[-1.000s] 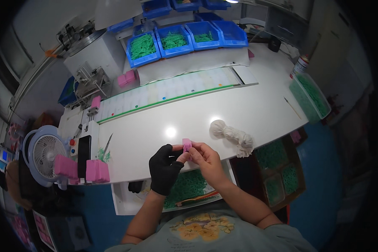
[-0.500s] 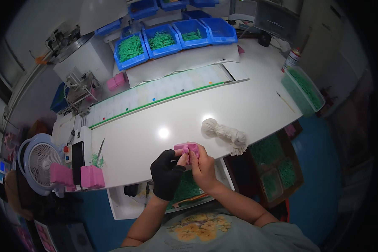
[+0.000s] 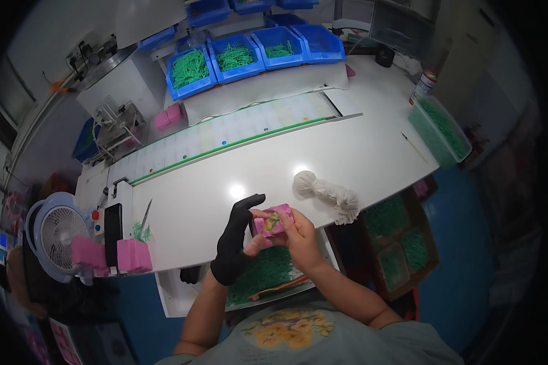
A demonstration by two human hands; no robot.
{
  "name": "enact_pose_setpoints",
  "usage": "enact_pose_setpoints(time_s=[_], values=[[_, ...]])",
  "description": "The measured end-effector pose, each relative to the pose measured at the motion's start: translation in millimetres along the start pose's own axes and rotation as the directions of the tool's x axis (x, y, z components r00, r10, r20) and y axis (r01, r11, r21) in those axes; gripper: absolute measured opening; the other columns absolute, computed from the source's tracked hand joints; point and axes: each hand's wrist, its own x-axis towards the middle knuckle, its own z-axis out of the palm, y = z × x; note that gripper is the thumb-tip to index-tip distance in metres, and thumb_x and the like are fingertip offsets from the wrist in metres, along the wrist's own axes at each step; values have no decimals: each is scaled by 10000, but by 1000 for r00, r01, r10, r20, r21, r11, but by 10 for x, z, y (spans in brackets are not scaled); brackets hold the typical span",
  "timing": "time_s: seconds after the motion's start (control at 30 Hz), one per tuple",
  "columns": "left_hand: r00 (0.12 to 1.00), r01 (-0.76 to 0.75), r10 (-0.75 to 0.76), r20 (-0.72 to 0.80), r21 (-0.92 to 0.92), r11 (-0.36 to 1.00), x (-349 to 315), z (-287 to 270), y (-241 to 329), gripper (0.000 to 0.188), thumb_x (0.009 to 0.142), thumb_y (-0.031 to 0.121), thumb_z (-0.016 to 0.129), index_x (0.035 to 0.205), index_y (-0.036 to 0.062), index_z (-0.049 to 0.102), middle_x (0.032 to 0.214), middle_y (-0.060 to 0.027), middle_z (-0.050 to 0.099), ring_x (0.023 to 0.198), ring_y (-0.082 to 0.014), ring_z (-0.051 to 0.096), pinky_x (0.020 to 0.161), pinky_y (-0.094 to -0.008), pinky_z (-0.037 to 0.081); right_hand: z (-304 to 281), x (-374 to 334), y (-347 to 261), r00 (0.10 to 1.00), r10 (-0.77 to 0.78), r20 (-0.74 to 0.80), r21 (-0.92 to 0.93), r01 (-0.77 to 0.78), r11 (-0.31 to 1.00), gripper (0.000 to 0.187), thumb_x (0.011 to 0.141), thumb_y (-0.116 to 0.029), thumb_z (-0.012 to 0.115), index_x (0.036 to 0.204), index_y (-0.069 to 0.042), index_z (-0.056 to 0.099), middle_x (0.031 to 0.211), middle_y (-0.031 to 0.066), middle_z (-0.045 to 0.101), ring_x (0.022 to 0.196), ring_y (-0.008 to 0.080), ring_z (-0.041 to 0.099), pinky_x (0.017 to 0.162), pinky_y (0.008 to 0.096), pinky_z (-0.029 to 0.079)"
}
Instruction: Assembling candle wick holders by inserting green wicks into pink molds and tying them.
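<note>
The right hand grips the pink block near the surface's front edge, seemingly for viewing; left hand, spread, touches it.

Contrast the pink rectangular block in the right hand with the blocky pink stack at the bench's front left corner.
The pink rectangular block is in the right hand; the blocky pink stack stands unheld. The block shows a yellow-green patch; the stack shows plain pink sides. Both look boxy.

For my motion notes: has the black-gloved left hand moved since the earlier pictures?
Yes: slightly to the left, judged against the open white drawer; the black-gloved left hand also looks more opened.
</note>
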Motion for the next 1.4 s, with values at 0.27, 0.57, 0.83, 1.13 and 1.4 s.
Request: enact_pose_setpoints(time_s=[0.27,0.57,0.83,1.13,1.4], values=[[995,91,-75,-60,364,927,-172,-157,-192,708,592,350,922,1065,45,493,991,-86,604,856,-220,607,758,-323,499,70,30,-122,942,301,146,-21,-302,953,288,1024,-255,489,1148,-11,579,984,42,634,815,73,619,747,245,541],[992,130,-123,-41,281,951,-171,-216,-173,691,585,382,922,991,29,487,976,-91,629,834,-209,631,736,-319,507,-116,196,-227,941,286,181,-436,-184,881,161,899,-145,661,955,6,671,747,-47,607,642,1,494,566,188,382],[995,84,-93,31,223,971,-196,-280,-156,648,597,273,933,936,54,426,977,-98,615,866,-213,636,722,-324,518,-205,260,-321,868,381,318,-449,-216,867,135,906,-118,654,947,11,664,770,-31,623,669,13,527,586,186,399],[989,14,-53,137,275,961,-292,-298,-172,545,680,185,872,1023,58,468,1033,-105,606,854,-236,647,752,-333,532,-92,175,-157,921,298,249,-685,-50,726,141,891,-102,577,862,11,656,686,19,615,635,28,534,556,213,418],[987,157,-144,-72,232,960,-420,-439,-213,655,628,298,917,1003,59,436,974,-82,619,868,-201,629,750,-318,514,-4,102,-373,872,442,208,-673,-201,712,212,885,-173,661,884,36,693,657,70,662,514,78,552,496,236,449]])
